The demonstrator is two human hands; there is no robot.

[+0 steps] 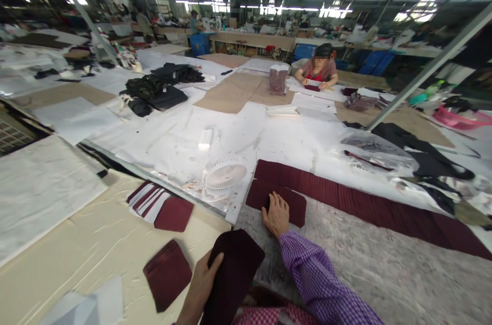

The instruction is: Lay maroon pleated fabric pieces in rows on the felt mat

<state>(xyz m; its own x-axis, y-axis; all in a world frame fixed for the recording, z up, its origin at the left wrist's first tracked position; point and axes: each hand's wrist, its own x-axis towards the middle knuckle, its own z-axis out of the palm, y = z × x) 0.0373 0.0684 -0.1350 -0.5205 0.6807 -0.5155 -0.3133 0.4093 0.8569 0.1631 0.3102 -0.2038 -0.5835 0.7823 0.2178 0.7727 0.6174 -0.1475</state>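
My left hand grips a stack of dark maroon cut fabric pieces near the bottom of the view, thumb on top. My right hand, in a purple checked sleeve, lies flat with fingers stretched on a maroon fabric piece on the grey table surface. Behind that piece runs a long row of overlapped maroon pieces. To the left lie a fanned pile of maroon and white pieces and another maroon piece on cream paper.
A small white fan lies face up just beyond the hands. Black and camouflage cloth bundles sit further back. Another person works at the far side beside a stack of pieces. A slanted metal post rises at right.
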